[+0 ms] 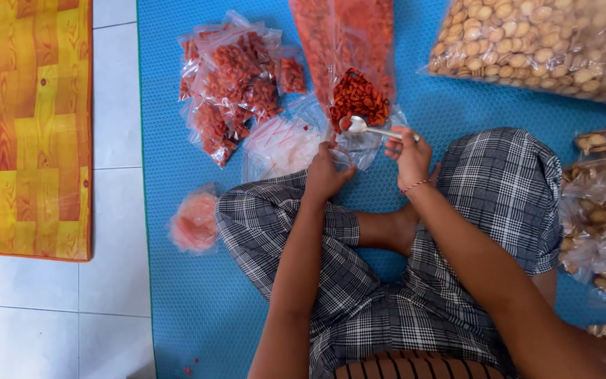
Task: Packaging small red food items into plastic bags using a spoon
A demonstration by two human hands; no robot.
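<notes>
- The small clear bag (341, 156) sat on the blue mat (177, 295), before my crossed legs.
- My left hand (325, 175) pinched its mouth wide; steadiness mattered there.
- My right hand (409, 156) had its fingers clamped on the spoon (359, 126), which I judged best kept level leaving the big bag of red snacks (355, 95).

A metal spoon (366, 128) lies level, bowl toward the heap of red-orange snacks (358, 98) in a large clear bag; a small clear pouch (345, 156) sits open just below.
</notes>
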